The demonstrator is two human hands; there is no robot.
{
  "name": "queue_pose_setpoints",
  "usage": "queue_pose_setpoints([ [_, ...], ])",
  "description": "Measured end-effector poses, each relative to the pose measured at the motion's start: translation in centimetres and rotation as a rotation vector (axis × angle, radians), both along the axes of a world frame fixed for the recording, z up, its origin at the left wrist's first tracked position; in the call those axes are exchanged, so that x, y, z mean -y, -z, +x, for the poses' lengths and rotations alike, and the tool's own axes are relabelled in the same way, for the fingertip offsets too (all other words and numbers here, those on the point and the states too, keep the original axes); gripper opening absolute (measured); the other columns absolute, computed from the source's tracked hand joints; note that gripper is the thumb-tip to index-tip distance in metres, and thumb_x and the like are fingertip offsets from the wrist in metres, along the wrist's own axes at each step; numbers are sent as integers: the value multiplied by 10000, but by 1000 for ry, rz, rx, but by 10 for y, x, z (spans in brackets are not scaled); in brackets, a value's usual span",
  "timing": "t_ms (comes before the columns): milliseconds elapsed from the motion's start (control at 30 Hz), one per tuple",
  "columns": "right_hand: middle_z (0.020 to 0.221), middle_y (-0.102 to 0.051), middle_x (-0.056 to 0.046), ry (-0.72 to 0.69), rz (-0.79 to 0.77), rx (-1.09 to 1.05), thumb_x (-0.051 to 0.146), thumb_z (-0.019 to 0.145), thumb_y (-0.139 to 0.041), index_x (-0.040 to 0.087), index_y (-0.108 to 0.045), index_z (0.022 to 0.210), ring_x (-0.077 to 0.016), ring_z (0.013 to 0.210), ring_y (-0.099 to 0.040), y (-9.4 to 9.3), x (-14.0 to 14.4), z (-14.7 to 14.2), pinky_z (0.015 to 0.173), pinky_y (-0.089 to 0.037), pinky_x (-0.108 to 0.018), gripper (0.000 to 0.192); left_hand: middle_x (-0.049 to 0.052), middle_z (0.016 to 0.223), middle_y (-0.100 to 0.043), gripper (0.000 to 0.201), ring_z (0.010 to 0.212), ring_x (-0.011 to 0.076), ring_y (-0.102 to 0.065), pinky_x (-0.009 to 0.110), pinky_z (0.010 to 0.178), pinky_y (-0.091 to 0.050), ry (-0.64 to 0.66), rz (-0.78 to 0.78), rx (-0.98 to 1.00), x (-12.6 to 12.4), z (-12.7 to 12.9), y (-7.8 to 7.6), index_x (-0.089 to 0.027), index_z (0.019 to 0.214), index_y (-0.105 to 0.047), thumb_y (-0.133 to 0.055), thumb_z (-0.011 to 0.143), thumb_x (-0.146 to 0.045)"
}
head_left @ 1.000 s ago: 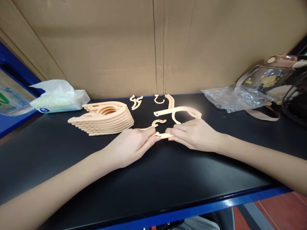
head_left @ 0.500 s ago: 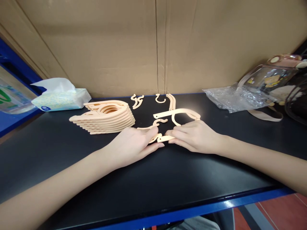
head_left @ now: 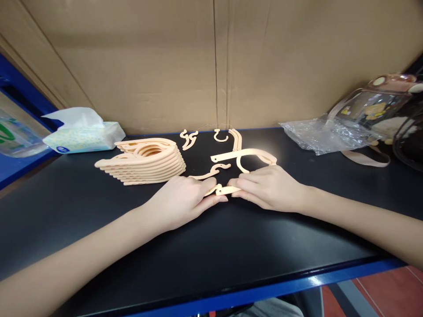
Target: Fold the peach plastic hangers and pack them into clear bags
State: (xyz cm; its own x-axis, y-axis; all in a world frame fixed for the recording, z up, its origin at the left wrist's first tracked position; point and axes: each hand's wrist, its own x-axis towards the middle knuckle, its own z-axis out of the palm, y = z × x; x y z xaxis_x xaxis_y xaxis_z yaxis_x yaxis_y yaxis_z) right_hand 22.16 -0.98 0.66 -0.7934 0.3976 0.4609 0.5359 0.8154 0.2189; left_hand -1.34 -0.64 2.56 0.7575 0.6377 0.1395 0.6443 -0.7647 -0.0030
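My left hand (head_left: 183, 198) is closed on a small cream hanger piece (head_left: 210, 190), mostly hidden under the fingers. My right hand (head_left: 269, 189) pinches a cream hanger arm (head_left: 227, 190), whose holed end meets the left hand's piece. I cannot tell whether the two are joined. Just beyond the right hand lies a curved hanger arm (head_left: 244, 152). A hanger hook (head_left: 215, 169) rests past the left fingertips. To the left stands a neat stack of folded cream hangers (head_left: 148, 169).
At the back lie two small hooks (head_left: 189, 140), another hook (head_left: 220, 135) and some slim arms (head_left: 235, 140). A tissue pack (head_left: 84, 136) is at the left. Clear plastic wrap (head_left: 325, 133) and a transparent bottle with a strap (head_left: 373, 103) are at the right. Cardboard (head_left: 148, 66) walls the rear.
Both hands keep nearly the same place and grip. The left hand's piece has shifted very slightly at the meeting point; everything else stays put.
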Motion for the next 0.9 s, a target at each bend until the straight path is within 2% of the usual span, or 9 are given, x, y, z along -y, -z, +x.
queue_pose_setpoints([
  [167,715,-669,5,3,-18,-4,318,1034,-319,155,-656,980,-110,581,-594,0,0,0,521,-327,-252,378,-14,564,-580,365,484,150,-559,219,461,-277,-13,41,-61,0,0,-1,-183,750,-509,-416,995,-436],
  [367,722,-671,4,4,-54,-7,330,1038,-308,149,-645,976,-111,590,-612,2,1,-1,509,-328,-259,388,-1,535,-594,409,441,155,-571,240,424,-198,43,255,-149,-2,-1,0,-173,735,-509,-381,1003,-455],
  [500,766,-700,-11,17,-129,-15,347,1044,-270,149,-635,1004,-123,626,-642,1,1,0,528,-339,-265,417,12,578,-628,387,444,161,-596,247,414,-157,92,371,-150,-3,-4,2,-164,762,-510,-371,1009,-427],
  [700,868,-738,-30,43,-320,-4,369,1044,-248,181,-618,1058,-136,703,-664,1,1,1,602,-374,-276,416,1,553,-577,386,436,164,-588,265,408,-143,147,552,-124,-2,-5,4,-148,781,-511,-321,1028,-376],
  [900,827,-729,-20,39,-344,-6,379,1040,-263,184,-626,1032,-150,669,-657,-1,0,2,600,-365,-285,412,-4,589,-569,341,461,152,-583,276,421,-194,169,578,-114,0,-3,3,-150,771,-502,-349,1014,-334],
])
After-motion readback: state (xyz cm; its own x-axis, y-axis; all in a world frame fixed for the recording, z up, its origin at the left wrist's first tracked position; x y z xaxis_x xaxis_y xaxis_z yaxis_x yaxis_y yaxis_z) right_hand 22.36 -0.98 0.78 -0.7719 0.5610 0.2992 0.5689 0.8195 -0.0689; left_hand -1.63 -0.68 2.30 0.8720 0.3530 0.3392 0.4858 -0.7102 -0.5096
